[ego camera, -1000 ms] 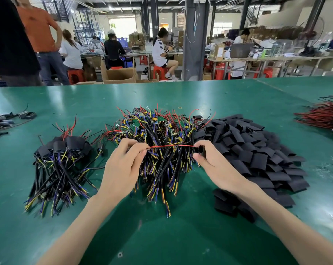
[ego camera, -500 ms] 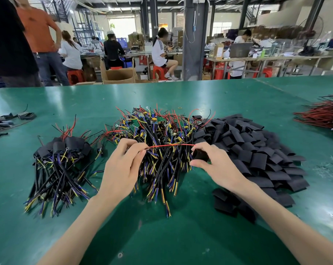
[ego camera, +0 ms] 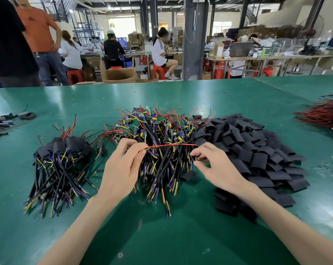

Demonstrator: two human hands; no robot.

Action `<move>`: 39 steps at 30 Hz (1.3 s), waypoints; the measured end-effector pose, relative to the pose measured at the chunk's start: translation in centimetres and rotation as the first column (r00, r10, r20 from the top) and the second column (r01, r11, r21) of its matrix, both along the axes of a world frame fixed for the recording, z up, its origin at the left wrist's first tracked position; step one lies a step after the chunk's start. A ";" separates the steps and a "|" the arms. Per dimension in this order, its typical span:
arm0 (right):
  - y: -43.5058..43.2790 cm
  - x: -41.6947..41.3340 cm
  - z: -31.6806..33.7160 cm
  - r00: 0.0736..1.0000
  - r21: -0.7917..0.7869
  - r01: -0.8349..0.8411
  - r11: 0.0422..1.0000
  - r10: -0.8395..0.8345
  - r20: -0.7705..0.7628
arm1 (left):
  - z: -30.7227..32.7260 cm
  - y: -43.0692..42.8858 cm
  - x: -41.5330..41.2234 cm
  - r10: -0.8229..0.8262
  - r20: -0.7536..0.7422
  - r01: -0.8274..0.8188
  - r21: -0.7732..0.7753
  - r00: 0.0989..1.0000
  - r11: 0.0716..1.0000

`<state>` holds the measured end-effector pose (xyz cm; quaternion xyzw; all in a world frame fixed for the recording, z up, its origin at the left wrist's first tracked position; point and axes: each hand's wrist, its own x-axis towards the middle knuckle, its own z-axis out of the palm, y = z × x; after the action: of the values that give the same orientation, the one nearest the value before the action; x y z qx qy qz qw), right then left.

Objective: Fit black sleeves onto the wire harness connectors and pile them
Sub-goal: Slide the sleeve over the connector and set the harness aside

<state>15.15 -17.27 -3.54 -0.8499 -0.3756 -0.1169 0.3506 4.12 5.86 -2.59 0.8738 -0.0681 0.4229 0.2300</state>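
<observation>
- The left hand (ego camera: 121, 165) pinches a red wire (ego camera: 171, 145) from the harness heap (ego camera: 162, 131).
- The wire runs rightward and ends just above the right hand (ego camera: 217, 167).
- That hand's fingers curl at the edge of the black sleeves (ego camera: 257, 150); whether they grip one cannot be told.

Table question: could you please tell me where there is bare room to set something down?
Bare table beyond the piles, and in front toward the near edge. Crowded in the middle: harness pile meets sleeves; sleeved pile close left.

Bright overhead light glares on the green table (ego camera: 70, 104); wide-angle edges bend, background stays soft.
</observation>
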 end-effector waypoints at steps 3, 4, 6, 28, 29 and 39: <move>-0.3 0.0 0.1 0.982 -0.075 -0.145 0.987 0.135 -0.128 | 0.0 0.0 0.0 0.037 -0.008 -0.037 -0.004 0.999 0.999; -0.4 0.0 0.1 0.968 -0.140 -0.206 0.969 0.180 -0.173 | 0.1 0.0 0.0 0.042 -0.011 -0.042 -0.004 0.999 0.999; -0.4 -0.1 0.0 0.950 -0.281 -0.292 0.914 0.242 -0.199 | 0.1 0.0 -0.1 0.049 -0.019 -0.049 0.002 0.999 0.999; -0.9 -0.1 1.4 0.998 -0.069 -0.061 0.996 0.061 0.006 | 0.3 0.0 -0.2 0.054 -0.064 -0.054 0.003 0.996 0.999; -0.9 0.0 1.6 0.999 -0.019 -0.047 0.999 0.047 0.005 | 0.3 0.0 -0.2 0.052 -0.065 -0.052 0.005 0.997 0.999; -0.9 -0.6 2.4 0.998 0.175 -0.038 0.984 0.045 -0.040 | 0.3 0.0 -0.3 0.045 -0.086 -0.041 0.050 0.995 0.998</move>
<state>14.60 -18.12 -1.09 -0.8103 -0.3739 -0.1234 0.4341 3.86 5.87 -2.25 0.8980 -0.0494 0.3876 0.2023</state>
